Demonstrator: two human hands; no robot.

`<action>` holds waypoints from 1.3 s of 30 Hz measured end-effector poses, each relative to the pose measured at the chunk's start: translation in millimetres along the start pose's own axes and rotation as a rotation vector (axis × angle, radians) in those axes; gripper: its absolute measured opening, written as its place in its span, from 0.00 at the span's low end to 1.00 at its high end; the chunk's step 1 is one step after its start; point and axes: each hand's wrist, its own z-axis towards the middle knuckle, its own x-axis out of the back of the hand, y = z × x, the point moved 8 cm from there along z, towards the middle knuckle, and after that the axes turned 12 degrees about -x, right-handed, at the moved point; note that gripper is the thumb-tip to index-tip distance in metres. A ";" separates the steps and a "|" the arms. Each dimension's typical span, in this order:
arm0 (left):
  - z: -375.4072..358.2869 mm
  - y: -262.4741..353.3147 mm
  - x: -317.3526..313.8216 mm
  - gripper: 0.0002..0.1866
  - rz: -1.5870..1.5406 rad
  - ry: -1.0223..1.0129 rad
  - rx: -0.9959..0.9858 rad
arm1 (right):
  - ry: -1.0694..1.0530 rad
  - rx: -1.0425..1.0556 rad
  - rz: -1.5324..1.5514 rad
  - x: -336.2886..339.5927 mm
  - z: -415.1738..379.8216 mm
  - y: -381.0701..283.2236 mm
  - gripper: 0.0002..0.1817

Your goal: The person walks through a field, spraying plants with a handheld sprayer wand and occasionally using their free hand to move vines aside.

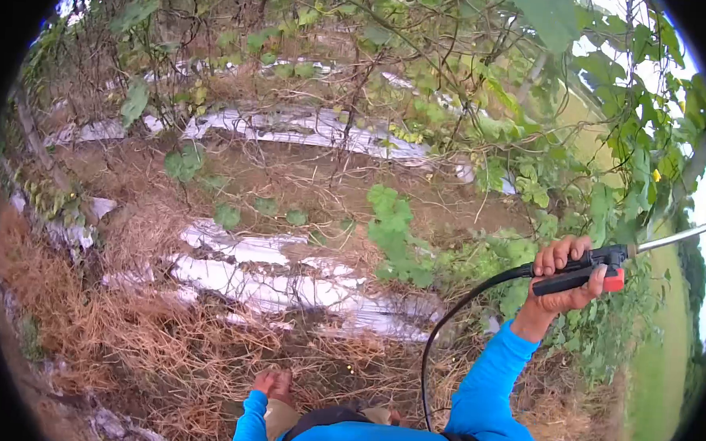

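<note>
My right hand (561, 281) is raised at the right, with its fingers wrapped round the black handle of a sprayer wand (586, 273). The handle has a red end piece, and a silver tube runs from it to the right. A black hose (462, 300) leaves the handle's other end and curves down towards my body. My left hand (265, 381) hangs low by my left side, above dry straw. It is small in view and its fingers do not show clearly.
Climbing vines with green leaves (389, 218) hang ahead and to the right. Strips of torn whitish plastic sheeting (246, 283) lie across the ground. Dry straw (156, 330) covers the soil around my feet. A post (36, 140) leans at the left; green grass (658, 340) lies beyond at the right.
</note>
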 end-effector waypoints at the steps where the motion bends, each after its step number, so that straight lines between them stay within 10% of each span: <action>1: 11.1 -17.2 20.2 0.21 -0.256 0.020 0.302 | 0.026 0.008 -0.012 0.0 -10.4 19.0 0.26; 2: 12.7 -26.8 40.4 0.22 -0.498 0.030 0.609 | 0.085 -0.008 -0.008 -4.9 -22.5 35.9 0.26; 7: 56.4 -74.3 164.4 0.20 -0.199 -0.261 0.544 | 0.152 -0.119 0.067 -64.6 -76.7 95.0 0.27; 9: 53.0 -86.5 214.5 0.15 -0.354 0.089 0.761 | 0.117 -0.163 0.103 -85.1 -101.2 113.1 0.27; 13: 46.5 -110.5 261.4 0.14 -0.344 -0.220 0.990 | 0.078 -0.278 0.227 -122.3 -162.1 164.2 0.28; 26: 123.5 -83.7 282.5 0.18 -0.203 -0.890 0.613 | 0.183 -0.463 0.338 -385.3 -367.6 250.0 0.27; 32: 170.6 -92.8 358.2 0.19 -0.119 -1.059 0.537 | 0.376 -0.506 0.220 -501.1 -353.0 233.4 0.28; 35: 206.8 -124.6 408.4 0.20 -0.066 -1.148 0.475 | 0.146 -0.451 0.274 -551.4 -327.9 242.9 0.28; 39: 272.1 -155.6 451.0 0.21 -0.058 -1.401 -0.093 | 0.072 -0.411 0.109 -637.1 -235.7 212.7 0.31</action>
